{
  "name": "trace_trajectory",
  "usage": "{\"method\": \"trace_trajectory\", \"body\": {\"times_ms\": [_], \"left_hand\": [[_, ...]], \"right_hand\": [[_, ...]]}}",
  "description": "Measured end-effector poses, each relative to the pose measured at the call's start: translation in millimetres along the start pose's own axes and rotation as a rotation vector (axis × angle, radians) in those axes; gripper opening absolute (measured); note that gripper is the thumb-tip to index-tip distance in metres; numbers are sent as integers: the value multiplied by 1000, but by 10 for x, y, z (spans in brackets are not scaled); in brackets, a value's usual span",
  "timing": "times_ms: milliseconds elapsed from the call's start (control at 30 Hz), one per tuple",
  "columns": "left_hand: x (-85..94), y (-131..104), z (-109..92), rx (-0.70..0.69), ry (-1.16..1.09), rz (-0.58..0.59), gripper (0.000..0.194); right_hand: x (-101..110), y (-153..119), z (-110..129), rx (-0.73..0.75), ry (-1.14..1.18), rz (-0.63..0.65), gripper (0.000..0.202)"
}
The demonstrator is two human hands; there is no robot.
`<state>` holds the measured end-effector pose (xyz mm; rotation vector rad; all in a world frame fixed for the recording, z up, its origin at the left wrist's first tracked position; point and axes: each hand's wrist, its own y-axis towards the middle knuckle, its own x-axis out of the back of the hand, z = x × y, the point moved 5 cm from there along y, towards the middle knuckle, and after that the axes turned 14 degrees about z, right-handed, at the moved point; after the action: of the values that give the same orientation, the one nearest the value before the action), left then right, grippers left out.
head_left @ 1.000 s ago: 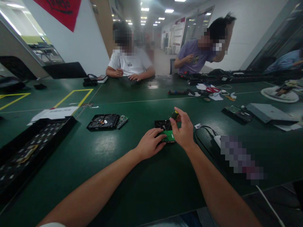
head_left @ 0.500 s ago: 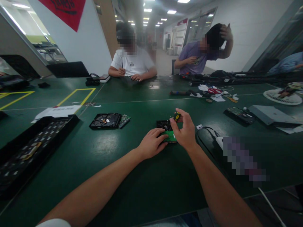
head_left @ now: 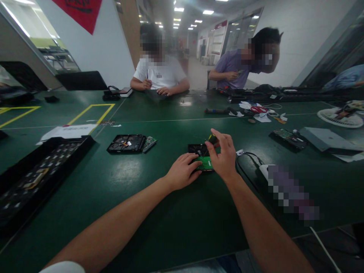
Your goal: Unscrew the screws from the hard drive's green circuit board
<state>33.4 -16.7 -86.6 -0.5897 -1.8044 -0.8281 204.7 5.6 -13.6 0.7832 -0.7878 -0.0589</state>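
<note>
In front of me on the table lies a hard drive, black at its far part, with a green circuit board on its near part. My left hand grips its left side, fingers over the top edge and thumb at the near edge. Between the thumb and fingers of my right hand is the yellow and black handle of a screwdriver, held above the drive's right part. My right hand hides the screwdriver's tip and that end of the drive.
Another hard drive lies to the left, a small circuit board beside it. A long black tray occupies the far left. To the right are a cable, a drive with exposed board and a grey metal case. Two people sit opposite.
The screwdriver handle has turned slightly in my right hand, showing less yellow. My left hand stays on the hard drive. Across the table, the person in purple has lowered a raised hand toward the head.
</note>
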Motion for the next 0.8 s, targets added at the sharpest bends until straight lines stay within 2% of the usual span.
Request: {"method": "trace_trajectory", "body": {"times_ms": [200,400,567,700,800], "left_hand": [[-4,-3,5,8,13,0,36],[13,-14,-6,7,14,8,36],[28,-16,-6,9,10,19,37],[26,-14,7,12,0,26,38],[23,-14,11,22,-6,25,38]], "right_hand": [[-25,-4,-21,-11,34,15,48],[14,7,-29,-18,-20,-9,40],[1,-4,-43,-12,49,1,46],[49,-2,-10,4,-18,-45,40],[36,-4,-9,11,-10,-29,40]]}}
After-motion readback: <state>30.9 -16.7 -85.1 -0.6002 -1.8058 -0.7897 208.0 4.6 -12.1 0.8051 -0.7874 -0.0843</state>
